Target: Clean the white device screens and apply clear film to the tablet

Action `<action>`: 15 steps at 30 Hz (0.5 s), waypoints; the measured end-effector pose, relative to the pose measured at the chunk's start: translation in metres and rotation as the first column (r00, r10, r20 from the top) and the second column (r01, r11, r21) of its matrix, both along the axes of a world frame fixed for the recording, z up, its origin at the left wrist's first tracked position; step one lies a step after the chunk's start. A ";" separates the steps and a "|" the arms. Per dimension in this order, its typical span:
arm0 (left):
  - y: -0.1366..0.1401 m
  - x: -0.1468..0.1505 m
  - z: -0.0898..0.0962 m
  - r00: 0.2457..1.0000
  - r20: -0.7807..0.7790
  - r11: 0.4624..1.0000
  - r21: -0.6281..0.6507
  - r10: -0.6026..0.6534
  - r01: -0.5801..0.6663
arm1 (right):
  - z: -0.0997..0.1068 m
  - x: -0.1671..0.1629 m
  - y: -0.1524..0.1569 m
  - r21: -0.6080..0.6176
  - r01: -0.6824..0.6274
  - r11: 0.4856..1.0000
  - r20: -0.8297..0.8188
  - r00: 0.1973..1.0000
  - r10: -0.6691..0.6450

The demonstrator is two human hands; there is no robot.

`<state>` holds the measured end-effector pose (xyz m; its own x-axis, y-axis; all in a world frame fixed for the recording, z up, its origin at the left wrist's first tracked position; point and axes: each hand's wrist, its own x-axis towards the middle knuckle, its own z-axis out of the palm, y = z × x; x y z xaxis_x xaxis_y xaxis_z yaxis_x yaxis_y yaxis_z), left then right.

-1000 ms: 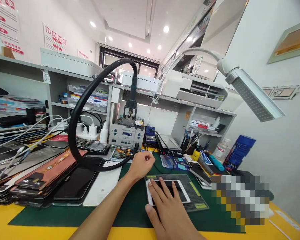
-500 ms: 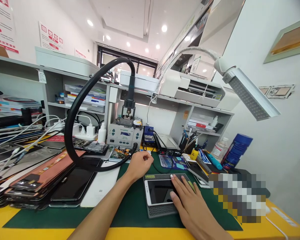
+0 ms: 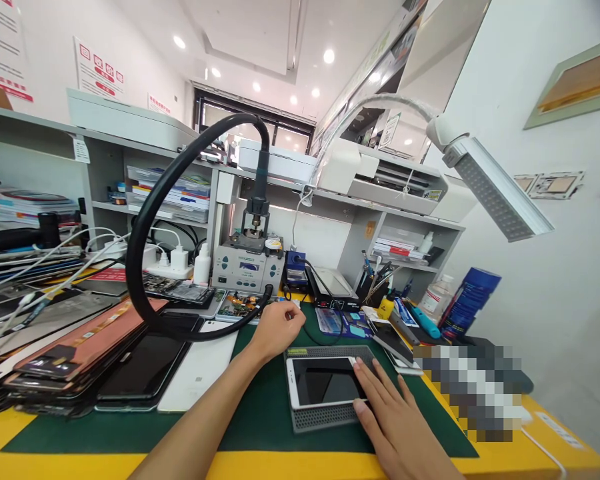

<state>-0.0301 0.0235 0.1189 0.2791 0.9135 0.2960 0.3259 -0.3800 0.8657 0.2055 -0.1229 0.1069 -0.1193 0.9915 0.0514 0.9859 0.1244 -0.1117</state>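
A white-framed smartphone [image 3: 325,382] lies screen up on a grey perforated pad [image 3: 320,424]. My right hand [image 3: 397,417] rests over the phone's right end, its fingers stretched out and slightly apart. Beyond the pad's far left corner, my left hand [image 3: 279,328] is raised with the fingers curled in. Whatever the curled fingers may hold is hidden. Pad and phone both lie on a dark green mat [image 3: 260,407].
Stacked phone screens [image 3: 80,347] and a white tablet-like panel [image 3: 200,367] lie on the left. A hot-air station [image 3: 247,267] with a looping black hose [image 3: 135,253] stands behind. At right are a blue can [image 3: 470,303], a bottle [image 3: 436,299] and a blurred-out patch.
My right hand has slid a little to the right along the phone, uncovering more of its screen. My left hand stays curled in nearly the same place.
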 end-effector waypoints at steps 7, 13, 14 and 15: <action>-0.003 0.001 0.003 1.000 -0.014 1.000 0.023 0.010 -0.010 | -0.001 -0.012 0.002 0.010 -0.028 1.000 0.013 1.000 0.028; 0.001 0.002 -0.002 1.000 -0.015 0.999 0.042 0.010 -0.009 | 0.003 -0.041 0.003 -0.030 -0.091 0.995 -0.007 0.996 0.091; 0.001 0.002 -0.002 1.000 -0.014 0.999 0.045 0.011 -0.010 | 0.003 -0.046 0.003 -0.029 -0.104 0.994 -0.008 0.995 0.104; 0.001 0.002 -0.003 1.000 -0.014 0.999 0.048 0.011 -0.011 | 0.003 -0.050 0.004 -0.027 -0.118 0.993 -0.008 0.993 0.118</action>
